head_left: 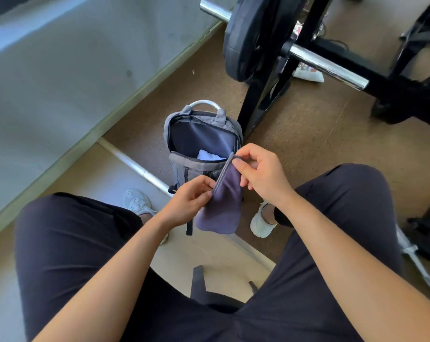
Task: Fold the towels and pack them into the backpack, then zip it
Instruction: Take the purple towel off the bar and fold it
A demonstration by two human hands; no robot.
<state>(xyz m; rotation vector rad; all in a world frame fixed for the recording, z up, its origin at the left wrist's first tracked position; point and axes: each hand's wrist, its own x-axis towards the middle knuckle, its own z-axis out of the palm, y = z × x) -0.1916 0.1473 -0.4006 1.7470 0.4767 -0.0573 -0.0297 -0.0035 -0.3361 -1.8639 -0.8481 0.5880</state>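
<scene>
In front of the open backpack (184, 166), towel (221, 206): hanging folded, I am guessing, for packing.
Hands: left hand (191, 198) and right hand (260, 171) are both pinching its top hem, aligning edges.

Folded purple towel (221, 206) hangs before the open grey backpack (184, 166).

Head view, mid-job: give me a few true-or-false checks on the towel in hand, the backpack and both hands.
1. The left hand and right hand both pinch the dark purple cloth towel. True.
2. The grey fabric backpack is zipped shut. False: its main compartment gapes open.
3. A pale blue-white folded towel lies inside the backpack. True.
4. The purple towel rests on the floor. False: it hangs from the hands, above the floor, in front of the backpack.
</scene>
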